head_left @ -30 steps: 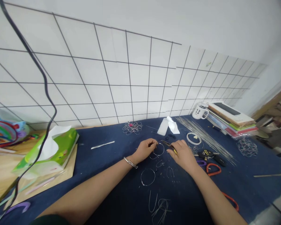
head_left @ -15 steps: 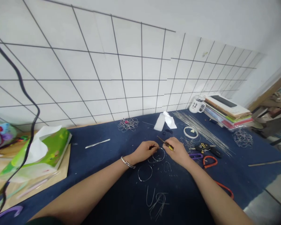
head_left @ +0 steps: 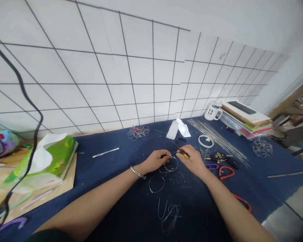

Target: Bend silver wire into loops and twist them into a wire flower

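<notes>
1. Nearest to me, some bent wires lie on the blue surface.
2. A little farther, my left hand is pinching a wire loop.
3. Just beside this loop, my right hand grasps a yellow-handled tool.
4. Farthest, a white mug stands.

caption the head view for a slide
Left hand holding a wire ring, right hand a yellow-handled tool, above blue cloth.

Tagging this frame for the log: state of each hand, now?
Left hand: closed, pinching a wire ring.
Right hand: closed, holding yellow-handled pliers.
</notes>
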`<state>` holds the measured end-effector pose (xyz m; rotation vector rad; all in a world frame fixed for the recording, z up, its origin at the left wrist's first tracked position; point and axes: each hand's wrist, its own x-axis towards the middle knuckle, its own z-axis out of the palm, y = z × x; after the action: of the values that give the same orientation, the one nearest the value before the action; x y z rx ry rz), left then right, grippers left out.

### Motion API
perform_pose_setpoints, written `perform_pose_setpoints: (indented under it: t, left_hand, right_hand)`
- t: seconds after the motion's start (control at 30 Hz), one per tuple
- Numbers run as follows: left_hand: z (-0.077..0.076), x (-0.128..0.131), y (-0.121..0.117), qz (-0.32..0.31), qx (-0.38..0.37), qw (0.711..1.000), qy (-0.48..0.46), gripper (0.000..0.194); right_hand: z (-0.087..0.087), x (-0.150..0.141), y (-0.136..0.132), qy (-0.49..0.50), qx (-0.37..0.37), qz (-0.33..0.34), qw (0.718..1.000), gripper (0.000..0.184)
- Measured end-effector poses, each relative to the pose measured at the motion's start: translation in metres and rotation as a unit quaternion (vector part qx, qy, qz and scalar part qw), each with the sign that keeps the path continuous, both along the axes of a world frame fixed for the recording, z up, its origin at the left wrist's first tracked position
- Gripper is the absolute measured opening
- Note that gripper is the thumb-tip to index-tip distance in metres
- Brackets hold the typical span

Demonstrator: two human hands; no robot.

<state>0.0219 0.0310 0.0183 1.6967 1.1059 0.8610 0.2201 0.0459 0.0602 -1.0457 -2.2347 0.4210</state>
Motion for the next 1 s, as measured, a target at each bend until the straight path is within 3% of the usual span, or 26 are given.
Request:
perform_pose_setpoints:
  t: [0.17, 0.33, 0.47, 1.0]
  left_hand:
    - [0.003, -0.008, 0.006, 0.043, 0.026, 0.999, -0.021, 0.022]
    - [0.007, -0.014, 0.009, 0.061, 0.051, 0.996, -0.036, 0.023]
    - [0.010, -0.011, 0.006, 0.043, 0.062, 0.997, -0.035, 0.022]
    - [0.009, -0.007, 0.004, 0.052, 0.081, 0.995, 0.017, 0.022]
  right_hand:
    - [0.016, 0.020, 0.008, -0.029, 0.067, 0.004, 0.997, 0.021]
    - [0.015, 0.034, 0.019, -0.131, 0.117, -0.025, 0.984, 0.021]
    - [0.010, 0.029, 0.017, -0.203, 0.127, -0.003, 0.971, 0.018]
    - [0.014, 0.015, 0.003, -0.245, 0.175, 0.023, 0.953, 0.014]
